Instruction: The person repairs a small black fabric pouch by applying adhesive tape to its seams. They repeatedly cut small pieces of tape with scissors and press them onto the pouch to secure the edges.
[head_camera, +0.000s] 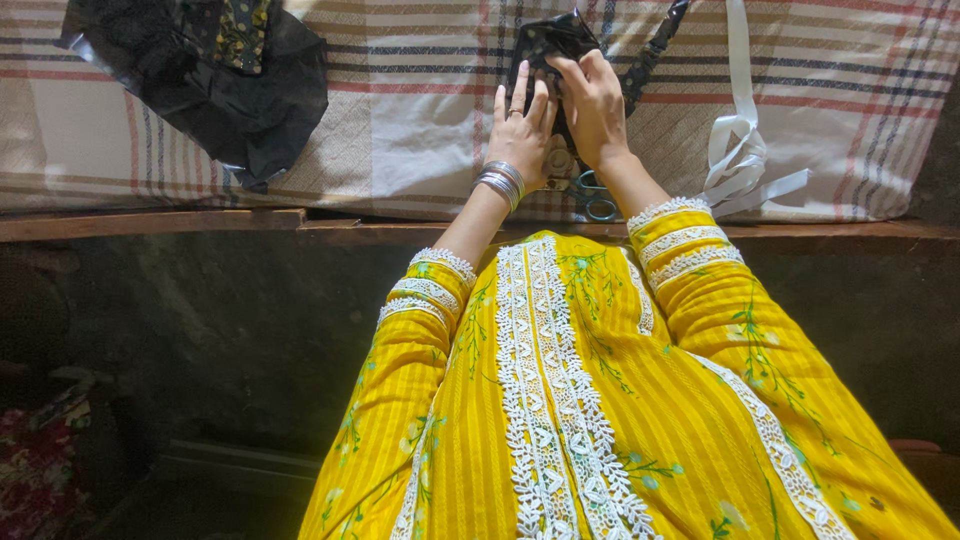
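A small piece of black patterned fabric (548, 42) lies on the striped checked cloth (420, 120) that covers a raised bed or bench. My left hand (522, 128), with silver bangles at the wrist and a ring, rests flat on the fabric's lower part. My right hand (592, 100) presses down on the fabric beside it, fingers bent over its edge. Both arms reach forward out of yellow sleeves with white lace trim. A pair of scissors (590, 195) with round handles lies just below my hands.
A bigger heap of black fabric (215, 80) lies at the upper left of the cloth. A white ribbon (740, 150) trails down at the right. A dark strap (655, 50) lies next to the small fabric. A wooden edge (150, 224) borders the bed; dark floor below.
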